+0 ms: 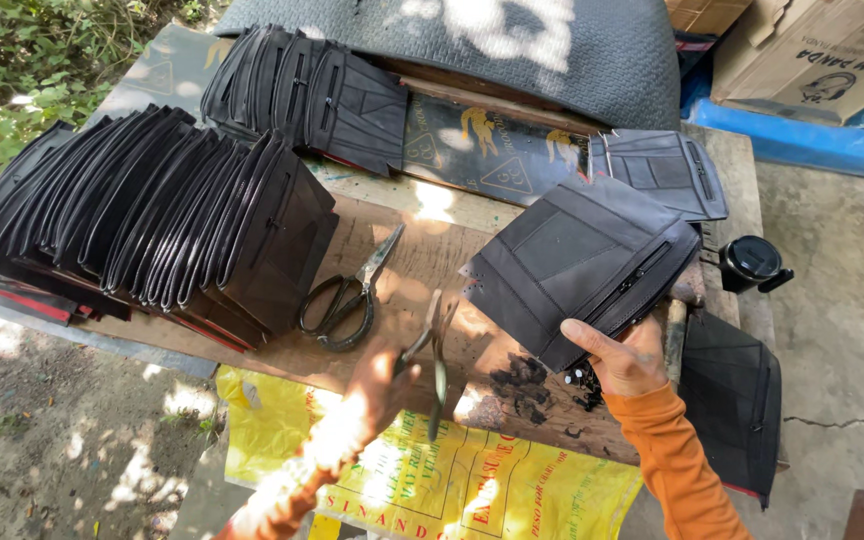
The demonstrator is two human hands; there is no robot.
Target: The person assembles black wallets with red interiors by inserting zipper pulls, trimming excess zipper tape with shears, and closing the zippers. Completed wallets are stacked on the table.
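Note:
My right hand [624,357] grips the near corner of a black stitched pouch panel [577,258] with a zipper, holding it tilted over the wooden table [422,250]. In my left hand [384,383] is a small slim metal tool [433,352], pliers or snips, whose thin arms point up and down just left of the panel's edge. A pair of black-handled scissors [348,295] lies on the table a little to the left of that hand. Dark scraps [524,385] lie on the wood below the panel.
Two fanned stacks of black panels [167,215] [307,95] fill the table's left and back. Another panel [667,170] lies at the back right and one [737,400] hangs off the right edge. A black round lid [750,260], a yellow sack [452,480] and cardboard boxes [822,50] surround them.

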